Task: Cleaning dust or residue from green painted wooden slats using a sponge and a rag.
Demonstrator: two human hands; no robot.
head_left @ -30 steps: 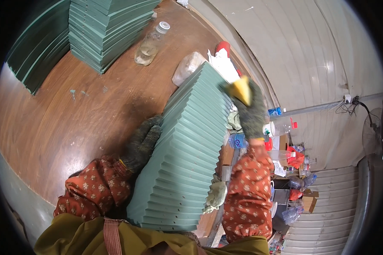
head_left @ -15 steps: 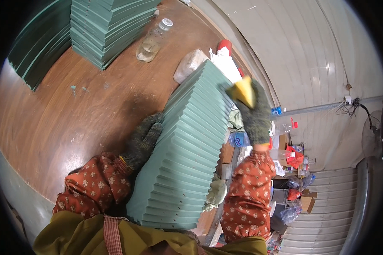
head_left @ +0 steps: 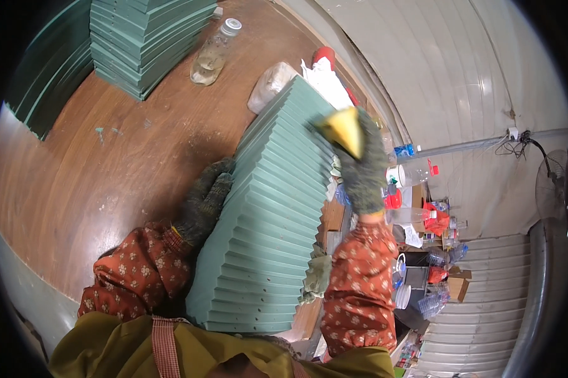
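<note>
A fanned stack of green sheets point(head_left: 268, 220) is leaning against the person's body at the edge of the brown wooden table point(head_left: 101, 170), its stepped edges running up and away from the chest. The left hand point(head_left: 205, 201), in a dark knitted glove, is pressing flat and open against the left side of the stack. The right hand point(head_left: 356, 157), gloved too, is reaching over the top right corner of the stack and gripping a yellow object point(head_left: 345, 129), which is blurred. Farther back on the table, two more piles of green sheets point(head_left: 148, 38) are sitting, with a clear plastic bottle point(head_left: 213, 53) lying beside them and a pale bag point(head_left: 268, 85) just behind the stack.
</note>
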